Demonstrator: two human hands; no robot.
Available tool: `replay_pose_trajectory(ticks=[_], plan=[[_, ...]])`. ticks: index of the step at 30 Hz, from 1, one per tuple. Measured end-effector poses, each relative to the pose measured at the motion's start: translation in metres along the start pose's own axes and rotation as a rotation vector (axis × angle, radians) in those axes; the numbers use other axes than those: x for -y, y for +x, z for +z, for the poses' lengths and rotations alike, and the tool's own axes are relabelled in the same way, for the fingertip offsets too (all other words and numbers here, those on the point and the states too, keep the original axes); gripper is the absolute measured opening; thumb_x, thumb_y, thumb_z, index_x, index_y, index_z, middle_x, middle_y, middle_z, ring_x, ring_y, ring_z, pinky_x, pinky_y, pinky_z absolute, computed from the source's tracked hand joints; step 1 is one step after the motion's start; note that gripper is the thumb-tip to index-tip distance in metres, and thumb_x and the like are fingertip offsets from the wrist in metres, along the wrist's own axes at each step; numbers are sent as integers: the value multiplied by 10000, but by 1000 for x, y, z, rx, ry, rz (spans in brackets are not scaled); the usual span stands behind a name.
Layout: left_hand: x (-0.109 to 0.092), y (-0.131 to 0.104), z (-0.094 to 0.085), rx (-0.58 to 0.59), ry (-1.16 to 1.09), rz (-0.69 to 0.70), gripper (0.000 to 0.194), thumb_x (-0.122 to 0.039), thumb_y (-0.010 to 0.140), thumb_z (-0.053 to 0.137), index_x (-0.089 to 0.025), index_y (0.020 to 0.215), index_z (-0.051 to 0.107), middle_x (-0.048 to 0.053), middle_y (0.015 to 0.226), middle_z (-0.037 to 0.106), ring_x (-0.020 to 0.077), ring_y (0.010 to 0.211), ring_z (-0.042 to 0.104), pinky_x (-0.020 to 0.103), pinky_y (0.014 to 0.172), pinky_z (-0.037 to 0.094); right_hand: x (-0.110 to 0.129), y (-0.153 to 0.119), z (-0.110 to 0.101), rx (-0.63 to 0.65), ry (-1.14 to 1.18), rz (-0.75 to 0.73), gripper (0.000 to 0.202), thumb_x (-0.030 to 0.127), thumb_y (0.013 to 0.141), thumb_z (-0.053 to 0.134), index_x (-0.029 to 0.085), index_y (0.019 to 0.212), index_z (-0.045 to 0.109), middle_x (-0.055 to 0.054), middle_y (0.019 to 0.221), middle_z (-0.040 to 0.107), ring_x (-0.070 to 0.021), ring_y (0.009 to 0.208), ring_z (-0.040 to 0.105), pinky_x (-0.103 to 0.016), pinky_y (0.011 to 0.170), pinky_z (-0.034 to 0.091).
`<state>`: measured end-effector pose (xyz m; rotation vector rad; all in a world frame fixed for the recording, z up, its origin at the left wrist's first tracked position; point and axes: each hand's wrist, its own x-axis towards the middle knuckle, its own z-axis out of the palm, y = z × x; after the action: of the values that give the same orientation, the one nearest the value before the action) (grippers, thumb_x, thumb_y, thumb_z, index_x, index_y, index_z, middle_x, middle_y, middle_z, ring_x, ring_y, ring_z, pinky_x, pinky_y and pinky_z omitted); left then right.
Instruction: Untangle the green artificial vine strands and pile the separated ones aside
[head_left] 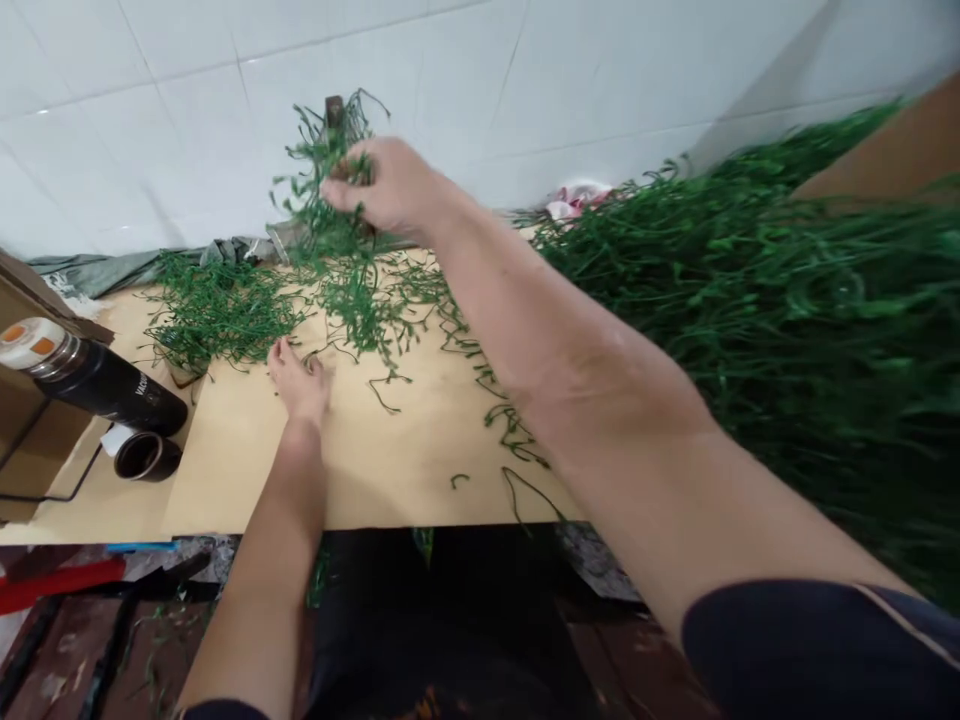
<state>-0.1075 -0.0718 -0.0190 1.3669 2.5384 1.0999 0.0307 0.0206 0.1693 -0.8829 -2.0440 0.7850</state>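
My right hand (379, 185) is raised near the wall, its fingers closed on a bunch of thin green stems (322, 215) with small curled tips. Some of the bunch hangs down toward the board. Beside a flat pile of similar green stems (225, 310), my left hand (298, 380) rests low over the tan board (375, 450), its fingers curled. Whether the left fingers pinch anything is too small to tell. Loose stems (364, 310) lie on the board below my right hand.
At the right, a large heap of green stems (787, 270) stands beside my right arm. A black flask (112, 385) leans at the left, near a small dark cup (148, 457). A white tiled wall (450, 90) rises behind. A pink and white cloth (577, 200) lies at the back.
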Motion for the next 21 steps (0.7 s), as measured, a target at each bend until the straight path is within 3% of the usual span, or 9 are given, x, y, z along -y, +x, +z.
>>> replay_pose_trajectory(ticks=[4, 6, 10, 13, 17, 21], plan=[[2, -3, -6, 52, -318, -32, 544, -237, 838, 445, -140, 1365, 353, 172, 1427, 379, 198, 1331, 405, 330, 1101, 347, -25, -46, 7, 300, 77, 87, 416, 272, 664, 745, 81, 1012, 623, -59, 974, 643, -249, 1093, 579, -477, 1007, 419], [-1, -9, -13, 153, -541, -87, 513, -259, 863, 415, -177, 1365, 348, 144, 1417, 430, 185, 1282, 473, 345, 1052, 407, -42, -63, 9, 341, 131, 99, 485, 256, 604, 782, 116, 1043, 632, -82, 1079, 644, -257, 1139, 559, -456, 1025, 421], [-20, -29, -29, 284, -739, -72, 490, -386, 866, 459, -225, 1327, 415, 98, 1395, 490, 174, 1229, 529, 311, 964, 476, -61, -86, 15, 220, 249, 124, 418, 230, 697, 687, 109, 1090, 610, -94, 1065, 652, -195, 1084, 581, -392, 993, 448], [-41, -41, -31, 324, -718, 61, 470, -397, 805, 567, -193, 1226, 517, 92, 1284, 579, 182, 1131, 584, 295, 916, 489, -61, -99, 20, 153, 323, 157, 305, 155, 742, 604, 92, 1040, 595, -64, 925, 655, -136, 925, 603, -334, 909, 486], [-56, -39, -20, 336, -608, 194, 286, -290, 724, 647, -131, 961, 633, 33, 829, 674, 151, 810, 622, 250, 755, 489, -64, -113, 26, -1, 345, 215, 156, 82, 730, 571, 123, 880, 557, 3, 756, 574, -91, 739, 548, -272, 778, 494], [-49, -22, -11, 251, -644, 81, 81, -194, 739, 591, -130, 749, 640, -42, 527, 534, 81, 516, 485, 195, 546, 385, -81, -127, 22, -217, 519, 344, 147, 54, 735, 565, 166, 757, 474, 49, 629, 477, -57, 573, 457, -222, 605, 433]])
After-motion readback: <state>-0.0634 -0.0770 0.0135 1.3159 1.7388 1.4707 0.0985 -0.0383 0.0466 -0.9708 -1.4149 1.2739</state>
